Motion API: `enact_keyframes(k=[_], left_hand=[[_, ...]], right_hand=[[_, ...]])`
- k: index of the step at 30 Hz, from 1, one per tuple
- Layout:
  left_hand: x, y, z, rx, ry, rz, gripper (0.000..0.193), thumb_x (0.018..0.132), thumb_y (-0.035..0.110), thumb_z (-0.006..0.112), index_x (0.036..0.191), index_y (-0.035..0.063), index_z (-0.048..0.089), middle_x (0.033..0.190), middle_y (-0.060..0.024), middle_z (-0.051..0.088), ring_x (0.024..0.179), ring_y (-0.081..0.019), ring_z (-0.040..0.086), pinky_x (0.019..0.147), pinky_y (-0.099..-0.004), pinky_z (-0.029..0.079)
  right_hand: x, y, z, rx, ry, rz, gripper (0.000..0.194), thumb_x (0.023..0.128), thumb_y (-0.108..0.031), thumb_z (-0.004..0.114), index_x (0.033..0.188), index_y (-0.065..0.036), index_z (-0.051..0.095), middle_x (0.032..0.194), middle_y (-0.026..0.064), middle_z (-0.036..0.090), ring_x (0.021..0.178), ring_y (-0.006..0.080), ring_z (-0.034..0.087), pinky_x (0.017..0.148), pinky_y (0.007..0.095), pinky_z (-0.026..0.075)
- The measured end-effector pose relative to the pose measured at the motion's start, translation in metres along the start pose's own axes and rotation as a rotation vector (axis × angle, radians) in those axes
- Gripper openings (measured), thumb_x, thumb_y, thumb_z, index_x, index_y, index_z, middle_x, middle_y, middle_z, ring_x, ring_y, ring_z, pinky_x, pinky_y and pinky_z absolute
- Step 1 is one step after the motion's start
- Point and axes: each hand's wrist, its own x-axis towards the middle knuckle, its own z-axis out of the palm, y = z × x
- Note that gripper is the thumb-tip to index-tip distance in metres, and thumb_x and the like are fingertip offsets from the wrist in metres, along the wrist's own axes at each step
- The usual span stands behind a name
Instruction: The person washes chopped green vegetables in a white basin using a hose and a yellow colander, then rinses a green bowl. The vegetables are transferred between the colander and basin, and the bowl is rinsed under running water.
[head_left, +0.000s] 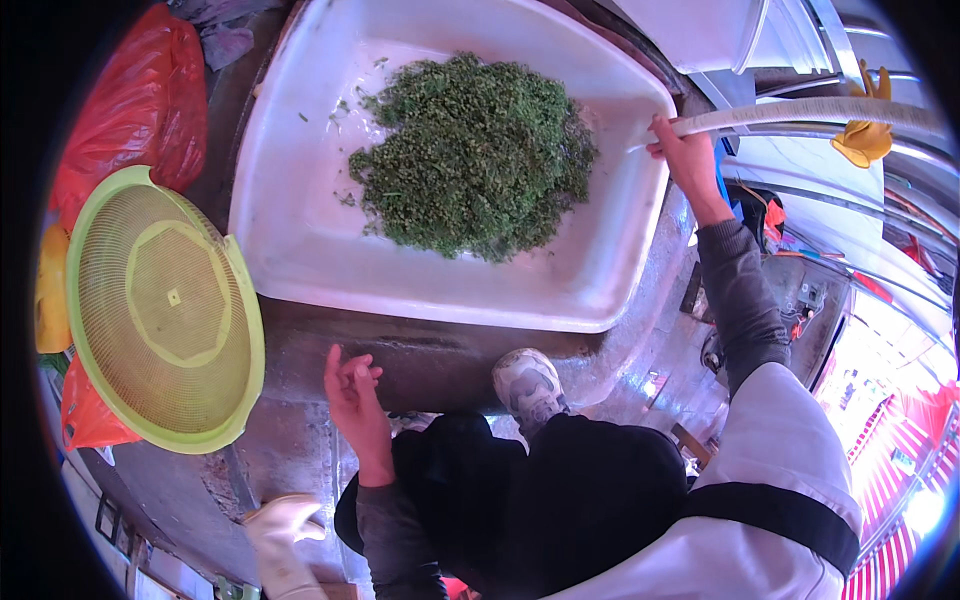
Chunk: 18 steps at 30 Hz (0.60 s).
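A large white plastic tub (442, 296) lies in front of me on a low ledge. Inside it is a heap of wet-looking small green berries (480, 157), like green peppercorns, with loose bits scattered on the tub's floor. At the tub's right rim my right hand (684, 154) grips a pale ribbed hose (810, 112) near its end, which points into the tub; whether water runs from it is unclear. My left hand (356, 401) hangs before the tub's near side, palm up and fingers apart, holding nothing. Nearest to it on the left is a yellow-green mesh colander (172, 300).
Red plastic bags (139, 97) lie beyond the colander, and an orange-red bag (90, 409) sits below it. Yellow rubber gloves (862, 139) hang among metal rails at right. My patterned shoe (529, 382) is against the ledge. A blurred beige boot (285, 525) shows at lower left.
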Motion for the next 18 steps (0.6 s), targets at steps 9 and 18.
enact_keyframes(k=[9, 18], left_hand=[[0.001, -0.009, -0.009, -0.022, 0.051, -0.019, 0.047, 0.099, 0.016, 0.057, 0.141, 0.0025, 0.043, 0.107, -0.0085, 0.064, 0.087, -0.0134, 0.061, 0.08, -0.026, 0.05], [0.004, 0.001, -0.001, 0.061, 0.018, -0.002, 0.044, 0.1, 0.016, 0.055, 0.14, 0.0012, 0.044, 0.107, -0.0092, 0.065, 0.087, -0.0135, 0.062, 0.08, -0.026, 0.049]], right_hand=[[-0.032, 0.035, -0.018, -0.164, 0.155, -0.081, 0.032, 0.09, -0.032, 0.066, 0.097, -0.002, 0.071, 0.078, 0.0186, 0.07, 0.073, 0.03, 0.07, 0.067, 0.0352, 0.052], [0.007, 0.064, -0.054, 0.026, -0.065, 0.063, 0.031, 0.095, -0.027, 0.063, 0.098, 0.004, 0.068, 0.079, 0.01, 0.07, 0.069, 0.0129, 0.068, 0.062, 0.026, 0.055]])
